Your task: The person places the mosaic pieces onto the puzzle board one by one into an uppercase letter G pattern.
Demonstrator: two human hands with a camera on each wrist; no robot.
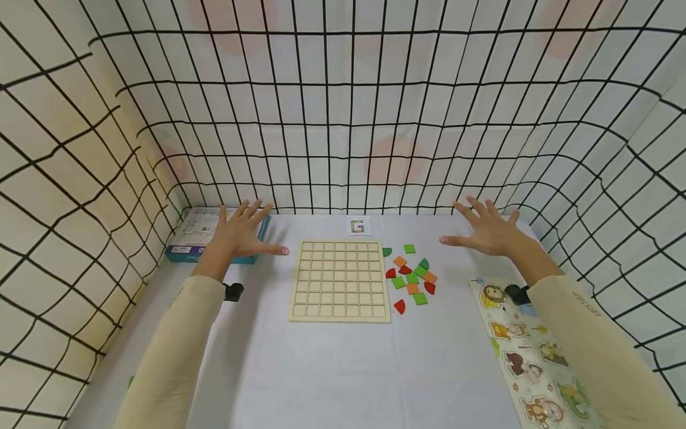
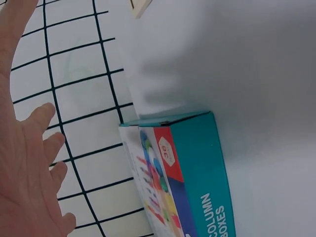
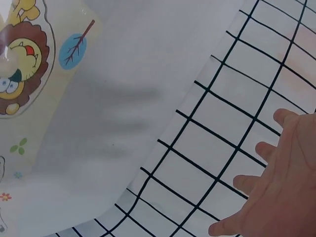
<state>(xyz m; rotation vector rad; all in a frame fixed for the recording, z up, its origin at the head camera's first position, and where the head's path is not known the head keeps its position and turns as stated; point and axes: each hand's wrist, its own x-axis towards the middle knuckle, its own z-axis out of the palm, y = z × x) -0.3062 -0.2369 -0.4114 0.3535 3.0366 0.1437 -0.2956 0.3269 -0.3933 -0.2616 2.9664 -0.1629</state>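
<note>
A wooden grid board (image 1: 340, 279) lies flat in the middle of the white table. Right of it sits a loose cluster of green, orange and red flat pieces (image 1: 411, 277). My left hand (image 1: 242, 232) hovers over the table's far left with fingers spread, above a teal box (image 1: 189, 239); in the left wrist view the hand (image 2: 27, 168) is open beside the teal box (image 2: 190, 173). My right hand (image 1: 485, 229) hovers at the far right, fingers spread, holding nothing; the right wrist view shows the hand (image 3: 276, 190) above the table.
A small card (image 1: 358, 226) lies behind the board. An animal puzzle sheet (image 1: 530, 357) lies at the near right; its lion (image 3: 17, 69) shows in the right wrist view. Black-gridded white walls (image 1: 343, 119) close in the table on three sides.
</note>
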